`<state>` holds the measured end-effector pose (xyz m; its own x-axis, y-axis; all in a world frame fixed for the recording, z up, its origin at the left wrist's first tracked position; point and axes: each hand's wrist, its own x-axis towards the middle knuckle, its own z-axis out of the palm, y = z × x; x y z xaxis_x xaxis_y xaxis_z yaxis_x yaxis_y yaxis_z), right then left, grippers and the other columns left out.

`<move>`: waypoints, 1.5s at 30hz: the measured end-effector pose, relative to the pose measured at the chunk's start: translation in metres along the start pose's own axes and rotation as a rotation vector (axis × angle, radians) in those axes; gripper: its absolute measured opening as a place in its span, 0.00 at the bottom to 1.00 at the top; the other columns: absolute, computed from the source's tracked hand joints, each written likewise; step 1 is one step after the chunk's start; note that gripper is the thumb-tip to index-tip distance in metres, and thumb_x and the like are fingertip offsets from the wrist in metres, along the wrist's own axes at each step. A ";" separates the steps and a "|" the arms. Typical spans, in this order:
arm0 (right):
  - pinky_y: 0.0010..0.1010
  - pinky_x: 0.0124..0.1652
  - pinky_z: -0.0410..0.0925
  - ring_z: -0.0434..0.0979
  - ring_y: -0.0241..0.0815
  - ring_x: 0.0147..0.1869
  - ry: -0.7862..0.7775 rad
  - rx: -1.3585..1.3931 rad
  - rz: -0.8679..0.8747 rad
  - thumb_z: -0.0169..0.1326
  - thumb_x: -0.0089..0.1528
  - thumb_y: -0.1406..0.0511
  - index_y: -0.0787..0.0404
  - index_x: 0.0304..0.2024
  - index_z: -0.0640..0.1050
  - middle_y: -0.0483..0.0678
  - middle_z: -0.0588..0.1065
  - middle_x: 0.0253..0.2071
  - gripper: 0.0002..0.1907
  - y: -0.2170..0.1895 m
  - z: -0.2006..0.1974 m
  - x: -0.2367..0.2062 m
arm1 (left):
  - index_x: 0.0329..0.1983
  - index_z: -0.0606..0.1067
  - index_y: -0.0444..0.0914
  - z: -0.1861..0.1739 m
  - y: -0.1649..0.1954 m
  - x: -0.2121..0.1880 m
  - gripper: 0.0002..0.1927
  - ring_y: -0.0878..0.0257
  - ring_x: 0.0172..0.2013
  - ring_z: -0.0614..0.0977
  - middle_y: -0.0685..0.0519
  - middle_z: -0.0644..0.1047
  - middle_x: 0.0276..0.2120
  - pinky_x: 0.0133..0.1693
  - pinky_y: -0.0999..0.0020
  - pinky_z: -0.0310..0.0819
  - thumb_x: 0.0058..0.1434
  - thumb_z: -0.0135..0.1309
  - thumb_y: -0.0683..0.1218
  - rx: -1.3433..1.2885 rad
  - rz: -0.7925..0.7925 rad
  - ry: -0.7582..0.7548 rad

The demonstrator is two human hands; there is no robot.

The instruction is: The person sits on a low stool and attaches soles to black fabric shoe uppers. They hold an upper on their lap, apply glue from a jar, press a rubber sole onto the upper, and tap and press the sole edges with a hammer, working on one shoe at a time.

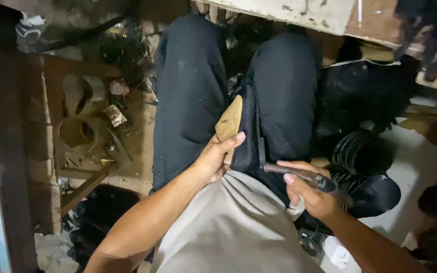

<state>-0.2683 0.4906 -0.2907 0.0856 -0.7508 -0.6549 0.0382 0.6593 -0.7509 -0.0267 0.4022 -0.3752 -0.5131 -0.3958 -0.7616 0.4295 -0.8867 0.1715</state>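
Note:
A black shoe (246,126) with a tan sole rests sole-up between my knees, on my lap. My left hand (217,157) grips it from the left, thumb lying across the tan sole. My right hand (309,194) is closed around the dark handle of a thin metal tool (292,173), whose tip touches the shoe's right side near the heel. My legs are in dark trousers and my shirt is light grey.
A wooden frame (46,151) with scraps and debris stands at the left. To the right lies a pile of black shoes (370,167) on a pale surface. A workbench edge (299,12) runs along the top.

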 end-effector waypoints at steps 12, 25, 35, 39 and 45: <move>0.26 0.15 0.61 0.63 0.30 0.13 -0.025 -0.303 0.266 0.55 0.63 0.64 0.63 0.55 0.80 0.45 0.70 0.13 0.19 -0.031 0.008 0.038 | 0.65 0.69 0.36 0.003 0.006 0.023 0.32 0.56 0.49 0.82 0.47 0.79 0.51 0.49 0.59 0.79 0.58 0.61 0.50 -0.060 0.030 0.079; 0.31 0.43 0.75 0.81 0.41 0.44 0.231 -0.604 -0.653 0.60 0.63 0.64 0.67 0.59 0.75 0.53 0.81 0.48 0.23 -0.142 0.004 0.031 | 0.64 0.66 0.41 0.019 0.017 -0.047 0.25 0.60 0.44 0.85 0.50 0.79 0.49 0.44 0.58 0.83 0.64 0.53 0.49 -0.029 0.105 -0.064; 0.45 0.55 0.69 0.74 0.61 0.56 0.492 -1.167 -1.222 0.57 0.59 0.75 0.67 0.63 0.76 0.60 0.75 0.52 0.27 -0.232 0.028 0.159 | 0.64 0.68 0.36 0.067 0.058 -0.105 0.26 0.52 0.50 0.84 0.44 0.80 0.52 0.49 0.48 0.82 0.66 0.49 0.52 -0.101 0.227 -0.237; 0.48 0.56 0.66 0.72 0.63 0.53 0.523 -1.318 -1.150 0.58 0.58 0.74 0.69 0.60 0.77 0.60 0.75 0.49 0.25 -0.241 0.031 0.171 | 0.64 0.68 0.38 0.069 0.060 -0.110 0.25 0.51 0.50 0.84 0.45 0.80 0.52 0.49 0.49 0.82 0.66 0.50 0.52 -0.127 0.229 -0.250; 0.44 0.56 0.67 0.73 0.63 0.55 0.474 -1.227 -1.205 0.60 0.61 0.72 0.67 0.51 0.81 0.60 0.77 0.53 0.15 -0.237 0.035 0.146 | 0.63 0.68 0.37 0.072 0.060 -0.109 0.25 0.51 0.49 0.84 0.45 0.80 0.52 0.49 0.47 0.82 0.66 0.50 0.52 -0.138 0.266 -0.231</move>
<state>-0.2296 0.2260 -0.2058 0.2991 -0.8411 0.4506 -0.8531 -0.4472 -0.2686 0.0021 0.3748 -0.2368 -0.5176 -0.6655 -0.5378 0.6584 -0.7112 0.2463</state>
